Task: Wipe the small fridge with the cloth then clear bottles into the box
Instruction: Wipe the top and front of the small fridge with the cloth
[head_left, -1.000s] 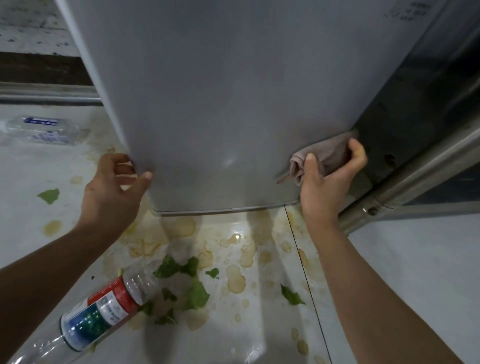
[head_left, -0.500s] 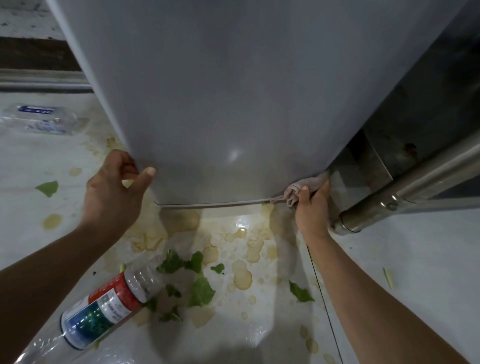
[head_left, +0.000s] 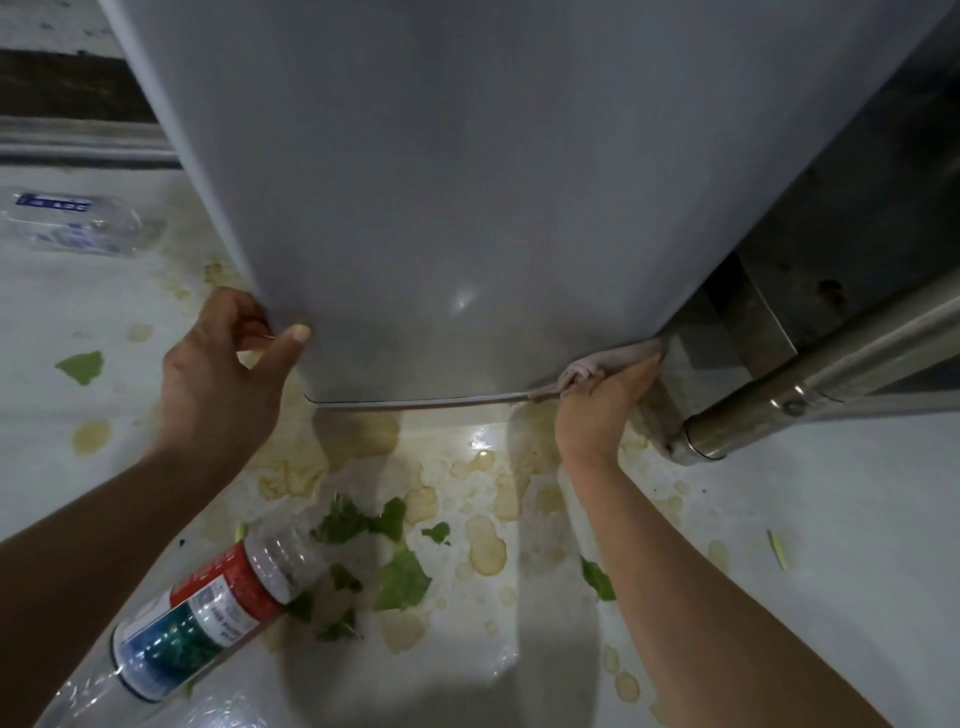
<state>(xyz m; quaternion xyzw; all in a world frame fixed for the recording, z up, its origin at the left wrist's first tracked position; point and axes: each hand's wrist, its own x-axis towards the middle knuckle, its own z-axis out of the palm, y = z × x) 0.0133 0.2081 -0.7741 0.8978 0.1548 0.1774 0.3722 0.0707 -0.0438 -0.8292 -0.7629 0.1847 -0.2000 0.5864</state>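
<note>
Fridge-wise, the small grey smooth-sided fridge (head_left: 493, 208) fills the top of the view, standing on a white stained floor (head_left: 831, 571). Right hand (head_left: 597, 410) grips a crumpled pale pink cloth (head_left: 605, 364) pressed against the fridge's bottom right corner. Left hand (head_left: 218, 374) clasps the lower left edge, thumb on the front face. Near the left forearm lies a clear plastic bottle with a red, white and green label (head_left: 208, 613), touching some torn green leaves (head_left: 384, 561). Another clear bottle with a blue label (head_left: 72, 223) lies far left. A shiny metal pipe (head_left: 810, 384) sits just beside the cloth hand.

Fridge (head_left: 467, 182) top cut off by frame; cloth (head_left: 608, 364) mostly hidden behind right hand (head_left: 597, 410); bottle (head_left: 208, 603) label unreadable.
</note>
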